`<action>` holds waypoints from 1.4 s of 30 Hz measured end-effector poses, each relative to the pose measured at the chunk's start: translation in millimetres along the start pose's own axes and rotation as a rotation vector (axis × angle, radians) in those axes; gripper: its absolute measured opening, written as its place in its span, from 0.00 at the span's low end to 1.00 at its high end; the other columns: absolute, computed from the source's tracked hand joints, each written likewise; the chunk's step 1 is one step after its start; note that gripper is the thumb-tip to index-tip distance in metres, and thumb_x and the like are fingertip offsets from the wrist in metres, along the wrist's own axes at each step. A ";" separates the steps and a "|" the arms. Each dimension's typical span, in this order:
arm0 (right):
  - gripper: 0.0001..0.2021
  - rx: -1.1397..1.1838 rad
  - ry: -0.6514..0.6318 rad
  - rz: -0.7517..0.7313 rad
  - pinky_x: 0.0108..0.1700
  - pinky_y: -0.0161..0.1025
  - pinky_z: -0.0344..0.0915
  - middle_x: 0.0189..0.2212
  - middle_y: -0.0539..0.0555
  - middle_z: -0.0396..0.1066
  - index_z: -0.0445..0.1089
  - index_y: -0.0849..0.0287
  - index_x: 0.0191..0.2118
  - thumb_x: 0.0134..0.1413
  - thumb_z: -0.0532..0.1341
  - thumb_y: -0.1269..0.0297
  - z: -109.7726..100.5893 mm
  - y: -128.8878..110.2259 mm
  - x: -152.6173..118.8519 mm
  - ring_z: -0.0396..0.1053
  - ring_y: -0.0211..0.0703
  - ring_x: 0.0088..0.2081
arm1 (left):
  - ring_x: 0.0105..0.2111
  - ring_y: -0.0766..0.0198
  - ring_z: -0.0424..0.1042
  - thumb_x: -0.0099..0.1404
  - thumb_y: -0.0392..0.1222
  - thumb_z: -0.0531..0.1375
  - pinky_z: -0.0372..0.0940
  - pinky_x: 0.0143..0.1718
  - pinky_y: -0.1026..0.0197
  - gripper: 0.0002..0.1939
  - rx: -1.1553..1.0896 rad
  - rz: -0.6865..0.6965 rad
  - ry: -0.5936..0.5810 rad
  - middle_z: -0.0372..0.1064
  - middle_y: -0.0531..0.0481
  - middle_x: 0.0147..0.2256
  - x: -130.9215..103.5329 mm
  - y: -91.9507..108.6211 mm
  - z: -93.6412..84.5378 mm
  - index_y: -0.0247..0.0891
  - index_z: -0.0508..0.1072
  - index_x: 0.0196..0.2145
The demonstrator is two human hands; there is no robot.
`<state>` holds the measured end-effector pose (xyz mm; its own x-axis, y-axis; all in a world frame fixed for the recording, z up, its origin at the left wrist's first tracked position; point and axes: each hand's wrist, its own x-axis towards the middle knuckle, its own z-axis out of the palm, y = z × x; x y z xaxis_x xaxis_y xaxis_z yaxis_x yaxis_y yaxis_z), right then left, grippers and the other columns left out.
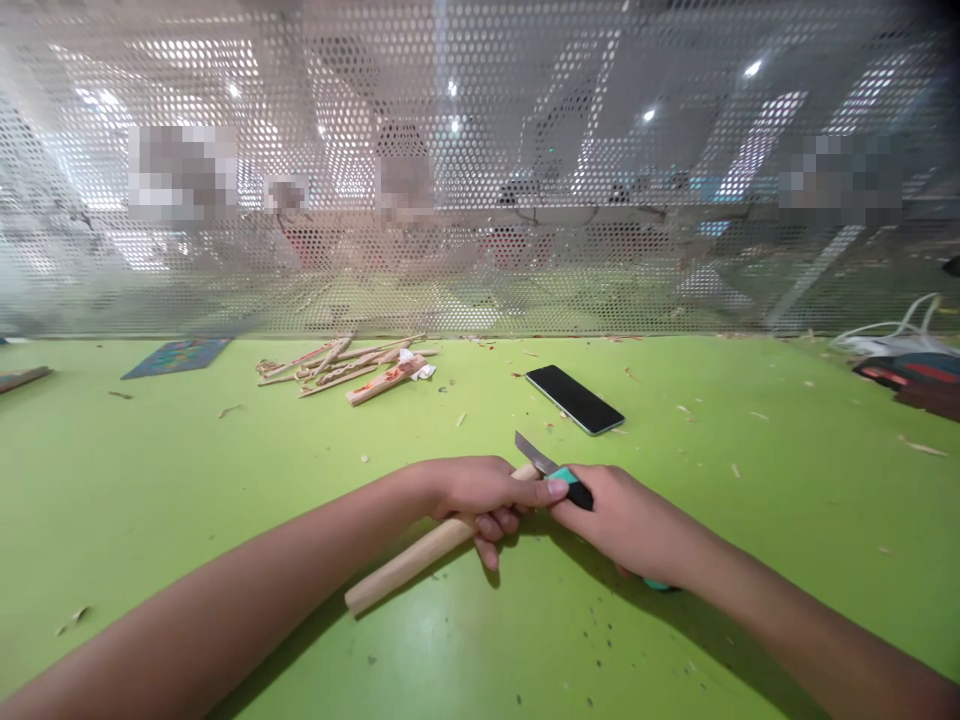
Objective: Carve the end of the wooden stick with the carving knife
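Note:
My left hand is closed round a pale wooden stick, which slants from the lower left up to the right. Its far end pokes out past my fingers, beside the blade. In my right hand is a utility knife with a black and teal handle, its blade pointing up and to the left. The left thumb rests on the teal part of the knife near the blade. Blade and stick end lie close together; whether they touch I cannot tell.
Beyond my hands lie a black-screened phone and a pile of carved wooden sticks. A patterned card sits back left, a white cable at right. Shavings dot the green table. A perforated metal screen closes the far edge; people show behind it.

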<state>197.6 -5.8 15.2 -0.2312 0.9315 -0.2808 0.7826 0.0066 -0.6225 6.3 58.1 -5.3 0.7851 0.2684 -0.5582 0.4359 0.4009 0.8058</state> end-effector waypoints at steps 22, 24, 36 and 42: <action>0.13 0.034 -0.015 0.002 0.16 0.30 0.54 0.21 0.47 0.68 0.70 0.58 0.37 0.66 0.55 0.55 1.4 7.2 1.4 0.61 0.33 0.14 | 0.17 0.75 0.47 0.48 0.71 0.71 0.74 0.29 0.58 0.34 -0.012 0.010 -0.023 0.49 0.66 0.17 -2.9 3.0 1.0 0.42 0.60 0.29; 0.13 0.043 -0.027 0.003 0.15 0.30 0.55 0.21 0.47 0.68 0.70 0.58 0.38 0.66 0.55 0.54 1.4 7.6 1.2 0.61 0.34 0.14 | 0.17 0.75 0.47 0.48 0.70 0.71 0.74 0.29 0.58 0.34 -0.008 0.009 -0.024 0.49 0.66 0.17 -2.7 2.7 1.0 0.42 0.60 0.28; 0.13 -0.005 -0.009 0.011 0.17 0.30 0.54 0.20 0.48 0.68 0.70 0.58 0.37 0.66 0.54 0.55 1.5 6.3 2.4 0.62 0.34 0.15 | 0.16 0.76 0.49 0.47 0.70 0.71 0.74 0.29 0.59 0.34 -0.006 -0.004 0.014 0.50 0.66 0.17 -3.3 4.2 3.8 0.41 0.61 0.27; 0.16 -0.099 0.086 0.016 0.18 0.32 0.50 0.23 0.52 0.72 0.70 0.59 0.35 0.67 0.53 0.54 1.7 6.9 4.4 0.63 0.36 0.16 | 0.16 0.75 0.52 0.47 0.74 0.69 0.74 0.26 0.59 0.35 -0.015 -0.038 0.187 0.52 0.65 0.16 0.5 -0.1 9.8 0.41 0.60 0.26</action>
<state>201.1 -2.2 8.5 -0.1712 0.9596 -0.2232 0.8400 0.0238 -0.5421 11.0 49.5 -3.7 0.6722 0.4098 -0.6166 0.4563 0.4265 0.7809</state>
